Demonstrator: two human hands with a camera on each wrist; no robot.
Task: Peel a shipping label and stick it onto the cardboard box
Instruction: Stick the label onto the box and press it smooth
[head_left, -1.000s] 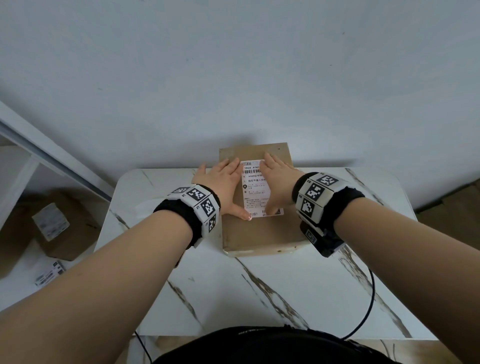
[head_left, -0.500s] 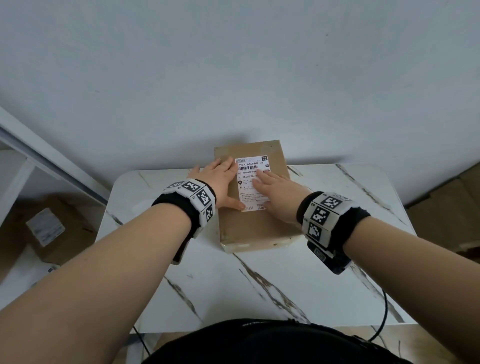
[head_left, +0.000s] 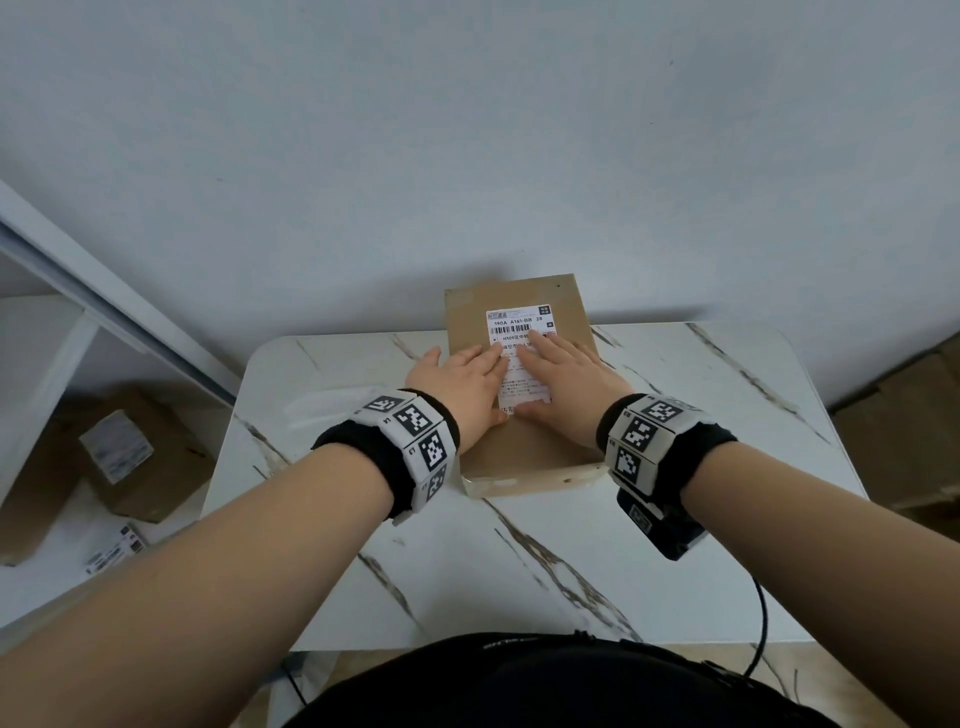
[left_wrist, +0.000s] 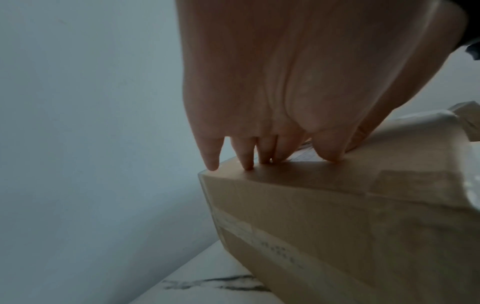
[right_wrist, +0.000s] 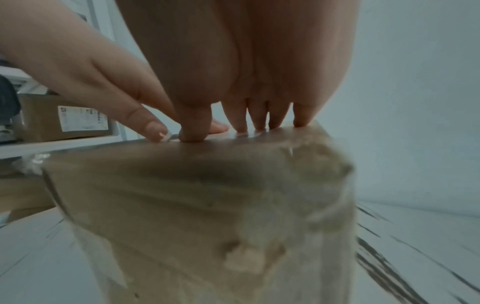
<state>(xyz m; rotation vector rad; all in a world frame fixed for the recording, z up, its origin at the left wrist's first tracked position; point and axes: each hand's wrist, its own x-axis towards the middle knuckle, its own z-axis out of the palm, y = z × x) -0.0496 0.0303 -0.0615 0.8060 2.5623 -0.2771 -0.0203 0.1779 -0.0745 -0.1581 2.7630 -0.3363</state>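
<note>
A brown cardboard box (head_left: 524, 447) lies on the marble table (head_left: 519, 545), its far end against the wall. A white shipping label (head_left: 517, 325) with a barcode lies flat on the box top. My left hand (head_left: 462, 376) presses flat on the label's left side with straight fingers. My right hand (head_left: 563, 371) presses flat on its right side. In the left wrist view the left fingertips (left_wrist: 249, 162) touch the box top (left_wrist: 337, 205). The right wrist view has the right fingertips (right_wrist: 257, 123) on the box (right_wrist: 207, 205), with the left hand (right_wrist: 78, 65) alongside.
The wall stands right behind the table. A white shelf unit (head_left: 78, 332) at the left holds other labelled cardboard boxes (head_left: 135, 457). A loose label sheet (head_left: 117, 551) lies below them. A black cable (head_left: 761, 623) hangs off the right front of the table.
Both hands have slid back toward me along the label, from its upper part to its middle and lower part, uncovering the barcode at the top. The box has not moved.
</note>
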